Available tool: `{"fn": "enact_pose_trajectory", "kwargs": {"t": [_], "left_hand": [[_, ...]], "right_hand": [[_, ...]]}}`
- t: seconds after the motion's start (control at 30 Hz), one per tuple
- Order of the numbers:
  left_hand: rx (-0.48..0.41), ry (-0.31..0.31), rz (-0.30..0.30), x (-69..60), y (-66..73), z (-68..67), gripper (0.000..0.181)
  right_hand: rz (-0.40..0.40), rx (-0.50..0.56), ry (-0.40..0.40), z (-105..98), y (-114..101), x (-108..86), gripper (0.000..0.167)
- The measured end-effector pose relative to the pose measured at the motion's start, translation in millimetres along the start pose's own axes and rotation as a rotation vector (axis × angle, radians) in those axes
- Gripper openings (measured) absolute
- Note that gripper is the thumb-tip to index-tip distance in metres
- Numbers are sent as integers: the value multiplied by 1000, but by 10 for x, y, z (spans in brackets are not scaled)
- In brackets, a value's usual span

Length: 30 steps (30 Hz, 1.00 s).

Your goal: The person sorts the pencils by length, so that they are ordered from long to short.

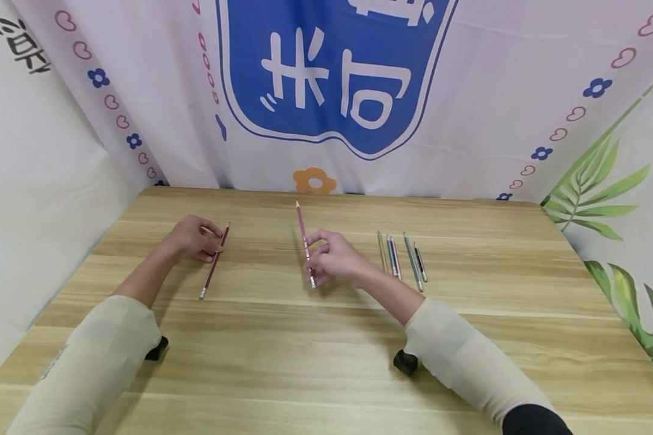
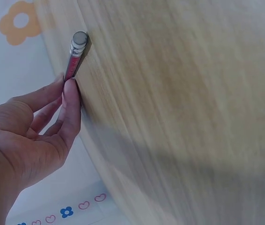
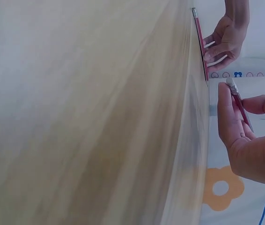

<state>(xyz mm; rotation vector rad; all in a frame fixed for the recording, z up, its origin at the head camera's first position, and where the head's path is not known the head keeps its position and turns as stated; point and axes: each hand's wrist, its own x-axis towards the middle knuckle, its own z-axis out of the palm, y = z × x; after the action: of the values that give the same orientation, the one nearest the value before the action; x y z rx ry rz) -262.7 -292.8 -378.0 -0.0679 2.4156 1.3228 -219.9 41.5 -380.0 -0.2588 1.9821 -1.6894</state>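
Observation:
On the left of the table, my left hand [image 1: 194, 237] pinches a dark red pencil [image 1: 213, 273] that lies slanted, its eraser end toward me. From the left wrist view, the white eraser and metal band of this pencil [image 2: 78, 43] stick out past the thumb and fingertips. Nearer the middle, my right hand [image 1: 334, 258] holds a pinkish-purple pencil [image 1: 302, 223] between thumb and fingers, its pale tip pointing away from me. This pencil [image 3: 237, 96] appears raised off the table in the right wrist view, eraser end up front.
Several pencils [image 1: 413, 263] lie in a loose row on the wooden table [image 1: 283, 356], right of my right hand. A printed curtain [image 1: 185, 145] hangs along the table's far edge. Black wrist-worn pieces [image 1: 405, 362] sit under both sleeves.

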Motion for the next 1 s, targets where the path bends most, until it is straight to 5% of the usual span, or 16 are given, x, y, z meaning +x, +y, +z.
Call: {"fn": "enact_pose_trajectory", "kwargs": {"t": [1.0], "left_hand": [[-29,-27,-45,36,15,-38,45]], "right_hand": [[50,0,7,294,52,252,40]]}}
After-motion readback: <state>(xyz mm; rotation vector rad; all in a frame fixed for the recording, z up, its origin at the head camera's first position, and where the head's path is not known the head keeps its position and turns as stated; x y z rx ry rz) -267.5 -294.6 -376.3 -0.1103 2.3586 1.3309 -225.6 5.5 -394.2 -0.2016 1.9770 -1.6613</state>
